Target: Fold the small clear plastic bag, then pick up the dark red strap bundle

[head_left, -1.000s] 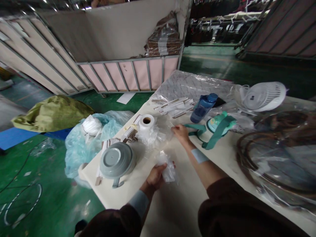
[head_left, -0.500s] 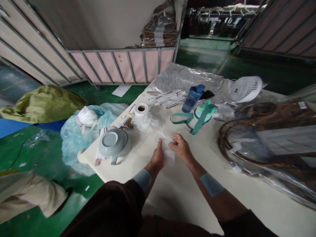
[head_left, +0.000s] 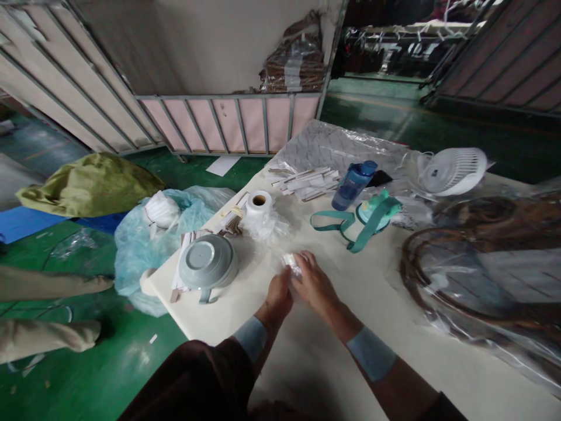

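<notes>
Curling around plastic (head_left: 290, 263), both hands (head_left: 279, 291) (head_left: 315, 286) (partly closed) meet.

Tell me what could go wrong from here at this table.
The grey bowl-shaped container sits near the left edge of the table; a stray left arm might knock it off.

The green strap loops out beyond the right hand; a finger could snag it and perhaps tip the bottle it belongs to.

Loose film by the white roll lies just past the clear plastic in both hands and might tangle with it.
</notes>
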The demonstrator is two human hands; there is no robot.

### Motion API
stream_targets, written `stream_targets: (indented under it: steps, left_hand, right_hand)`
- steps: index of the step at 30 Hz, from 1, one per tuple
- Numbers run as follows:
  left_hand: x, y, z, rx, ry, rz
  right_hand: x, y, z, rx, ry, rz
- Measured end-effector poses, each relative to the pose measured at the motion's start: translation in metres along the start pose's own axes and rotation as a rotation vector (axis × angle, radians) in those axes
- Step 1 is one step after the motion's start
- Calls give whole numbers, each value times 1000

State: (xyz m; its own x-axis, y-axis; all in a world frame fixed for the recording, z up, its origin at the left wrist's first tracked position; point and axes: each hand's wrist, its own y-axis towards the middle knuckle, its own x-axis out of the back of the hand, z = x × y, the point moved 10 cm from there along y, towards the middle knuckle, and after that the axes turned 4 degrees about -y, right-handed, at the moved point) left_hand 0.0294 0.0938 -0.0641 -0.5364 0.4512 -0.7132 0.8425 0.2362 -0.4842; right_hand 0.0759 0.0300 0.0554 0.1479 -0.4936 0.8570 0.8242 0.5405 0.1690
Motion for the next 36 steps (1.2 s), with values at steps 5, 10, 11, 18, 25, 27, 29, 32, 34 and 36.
stream_targets:
  steps: [5, 10, 11, 18, 25, 27, 29, 32, 34, 36]
  left_hand:
    - [21, 8, -2, 110, 16, -3]
    - [20, 9, 1, 153, 43, 53]
    - [20, 9, 2, 158, 44, 59]
    - [28, 10, 7, 224, 38, 60]
    - [24, 8, 4, 215, 69, 53]
    - [22, 8, 3, 207, 75, 60]
    - [17, 9, 3, 190, 77, 75]
    - [8, 10, 2, 162, 68, 64]
    - [0, 8, 5, 170, 47, 52]
    - [-11, 3, 12, 202, 14, 73]
  right_hand:
    - [29, 106, -56, -211, -122, -50]
    - [13, 193, -118, -545, -176, -13]
    - [6, 200, -126, -588, -181, -10]
    - [-22, 207, -162, -672, -169, 4]
    - [-17, 200, -154, -583, -17, 13]
    - [-11, 184, -142, -559, 43, -2]
    - [-3, 155, -125, -537, 173, -43]
    - [11, 94, -94, -527, 612, -139]
    - [12, 51, -75, -552, 843, -117]
    - [6, 14, -62, -589, 902, -32]
